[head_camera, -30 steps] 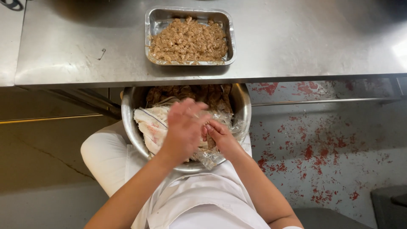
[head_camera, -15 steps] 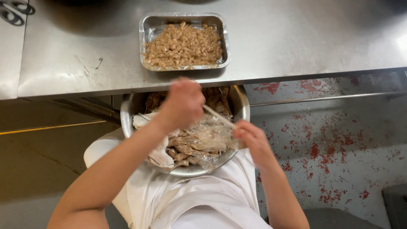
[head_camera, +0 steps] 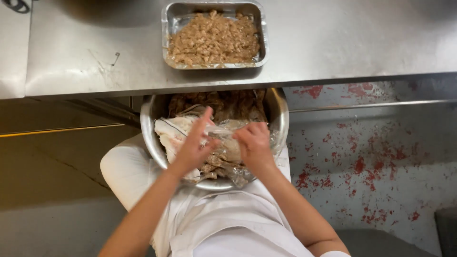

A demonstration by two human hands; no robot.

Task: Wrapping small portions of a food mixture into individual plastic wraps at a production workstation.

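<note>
A round steel bowl (head_camera: pixel 151 138) rests on my lap, part under the counter edge. It holds brown meat pieces (head_camera: pixel 223 104) and a crumpled clear plastic wrap (head_camera: pixel 223 152) over pale meat. My left hand (head_camera: pixel 195 145) pinches the wrap near the bowl's middle, fingers pointing up. My right hand (head_camera: pixel 254 143) grips the same wrap just to the right. The two hands are close together over the bowl.
A rectangular foil tray (head_camera: pixel 173 16) of chopped brown filling sits on the steel counter (head_camera: pixel 333 43) just beyond the bowl. White apron (head_camera: pixel 228 223) covers my lap. The floor on the right is pale with red speckles (head_camera: pixel 362 162). A dark bin corner (head_camera: pixel 447 228) shows at lower right.
My left hand dropped from high over the bowl to the wrap. My right hand came back from the bowl's right rim to the middle. Both now hold the plastic.
</note>
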